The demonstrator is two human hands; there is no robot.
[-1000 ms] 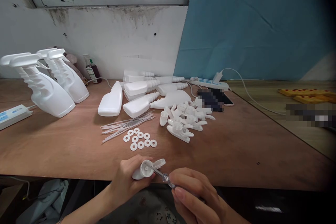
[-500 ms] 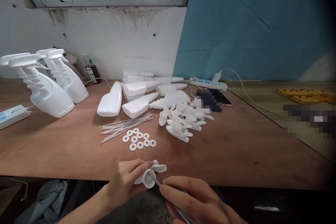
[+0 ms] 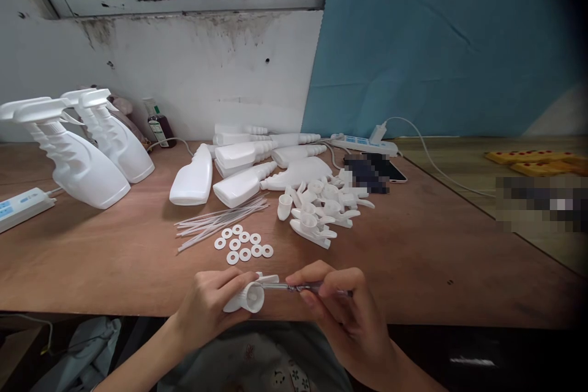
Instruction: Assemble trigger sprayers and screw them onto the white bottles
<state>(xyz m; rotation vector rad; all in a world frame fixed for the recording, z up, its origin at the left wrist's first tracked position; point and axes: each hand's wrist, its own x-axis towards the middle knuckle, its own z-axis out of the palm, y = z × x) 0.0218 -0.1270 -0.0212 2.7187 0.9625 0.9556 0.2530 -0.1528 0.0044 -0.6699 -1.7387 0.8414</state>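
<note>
My left hand (image 3: 209, 303) is closed around a white trigger sprayer head (image 3: 253, 297), its round collar opening turned towards me. In my right hand (image 3: 349, 312), thumb and fingers pinch a slim metal tool (image 3: 301, 287) lying level. Its tip reaches the sprayer head beside the trigger; whether it touches or only passes behind, I cannot tell. Beyond my hands, several flat white washers (image 3: 245, 254) lie on the brown tabletop (image 3: 395, 275). A bundle of thin clear tubes (image 3: 215, 222) lies behind them. Right of these is a pile of sprayer heads (image 3: 315, 223).
White bottles (image 3: 239, 184) lie behind the tubes. Assembled spray bottles (image 3: 85, 165) stand at the left, near a power strip (image 3: 22, 207). Further back are a dark bottle (image 3: 158, 125), another power strip (image 3: 362, 146) and a phone (image 3: 388, 166). Cables cross the tabletop.
The metal tool has come out of the collar opening and swung from slanting to level, beside the trigger. My right hand has risen, and my left hand has shifted slightly left with the sprayer head.
</note>
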